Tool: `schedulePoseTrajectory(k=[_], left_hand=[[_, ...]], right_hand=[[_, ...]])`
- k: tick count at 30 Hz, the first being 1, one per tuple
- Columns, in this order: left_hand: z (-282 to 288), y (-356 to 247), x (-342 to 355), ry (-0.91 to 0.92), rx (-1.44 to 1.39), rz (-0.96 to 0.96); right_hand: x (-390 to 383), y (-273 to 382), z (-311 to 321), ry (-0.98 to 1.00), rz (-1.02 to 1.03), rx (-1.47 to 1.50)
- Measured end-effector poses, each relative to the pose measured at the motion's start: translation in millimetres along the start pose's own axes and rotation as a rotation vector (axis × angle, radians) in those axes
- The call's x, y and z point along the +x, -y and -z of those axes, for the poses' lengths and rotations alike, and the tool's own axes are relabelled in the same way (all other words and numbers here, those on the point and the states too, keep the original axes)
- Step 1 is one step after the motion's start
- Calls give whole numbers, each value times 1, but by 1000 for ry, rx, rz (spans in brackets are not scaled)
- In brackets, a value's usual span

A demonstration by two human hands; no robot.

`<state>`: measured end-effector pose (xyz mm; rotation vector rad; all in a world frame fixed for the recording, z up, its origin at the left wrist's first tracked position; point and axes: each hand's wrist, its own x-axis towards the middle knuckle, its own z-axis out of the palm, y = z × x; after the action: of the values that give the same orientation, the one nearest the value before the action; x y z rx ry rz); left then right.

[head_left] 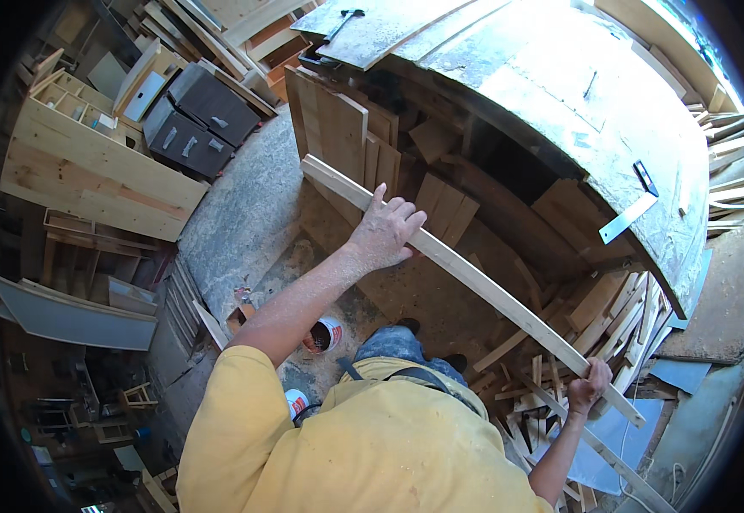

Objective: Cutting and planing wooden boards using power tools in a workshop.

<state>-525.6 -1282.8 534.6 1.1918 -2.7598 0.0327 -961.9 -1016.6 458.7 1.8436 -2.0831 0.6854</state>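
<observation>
A long, pale wooden batten slants across the view in front of me, its far-left end higher in the picture than its right end. My left hand grips it near the left end, thumb over the top face and fingers around the edge. Close to the other end, my right hand is closed round the same batten. It is held up above the floor, short of the workbench. Wood dust coats my left forearm.
On the bench lie a try square and a hammer. Boards lean beneath it; offcuts pile up at right. Two buckets stand by my feet. Drawer units and a wooden cabinet are at left.
</observation>
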Motion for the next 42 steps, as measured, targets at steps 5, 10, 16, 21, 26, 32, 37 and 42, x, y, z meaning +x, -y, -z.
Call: schedulePoseTrajectory(k=[5,10,16,21,26,32,37,42], left_hand=[[-1,1,25,-77,-111,-73],[-26,24,77,-151,-212,-148],[-58,93,128,72,-294,-128],[-62,60,171,376,-548,-169],[-55,-15,228,531,-817,-79],[-87,46,224,526,-1056,215],[-66,96,218,41,-1298,372],[13,143,203,-638,-1274,508]], right_hand=[[24,-50,-10,-13,-88,-78],[45,-92,-39,-192,99,-134],[178,-28,-38,-85,82,-54],[257,21,-52,218,28,-84],[307,65,-52,290,49,-142],[304,26,-44,-241,-274,32],[249,-104,-140,25,-1375,738],[254,-79,-193,-12,-1197,1311]])
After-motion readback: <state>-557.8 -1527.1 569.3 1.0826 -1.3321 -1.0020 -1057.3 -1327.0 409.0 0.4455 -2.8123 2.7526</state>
